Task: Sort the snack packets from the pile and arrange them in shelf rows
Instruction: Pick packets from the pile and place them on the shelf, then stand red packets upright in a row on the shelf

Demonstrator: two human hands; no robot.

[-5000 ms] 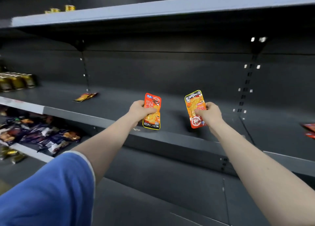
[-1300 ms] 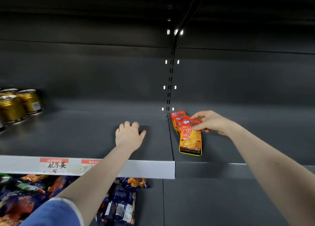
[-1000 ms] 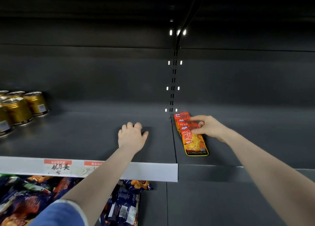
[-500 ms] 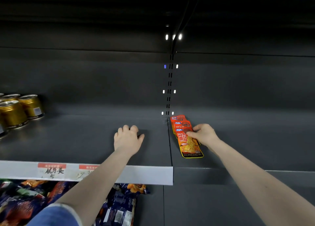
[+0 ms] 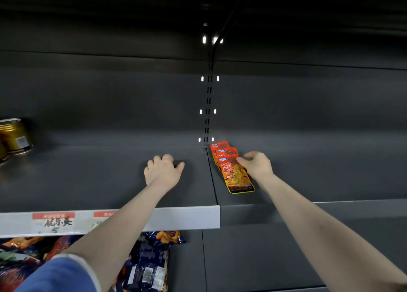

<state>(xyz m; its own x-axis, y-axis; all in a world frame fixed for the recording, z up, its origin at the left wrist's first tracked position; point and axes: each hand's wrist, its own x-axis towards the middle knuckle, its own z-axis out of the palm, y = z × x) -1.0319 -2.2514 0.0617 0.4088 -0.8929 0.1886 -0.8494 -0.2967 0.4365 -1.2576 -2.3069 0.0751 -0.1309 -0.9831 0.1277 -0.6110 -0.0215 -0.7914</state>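
A dark grey metal shelf (image 5: pixel 88 181) with a pale price strip (image 5: pixel 187 218) along its front edge backs onto a matching dark back panel (image 5: pixel 110 97), split by a slotted upright (image 5: pixel 208 106) catching small glints of light.

dark shelf (image 5: pixel 88 181), orange packets (image 5: pixel 236 175), seemingly gold cans (image 5: pixel 15 137)

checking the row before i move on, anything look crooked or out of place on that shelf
Slightly. The front orange packet in the row of orange packets lies angled, its bottom end swung right of the two behind it, with the right hand at its edge. The left hand rests on the shelf. Nothing looks spilled or torn.
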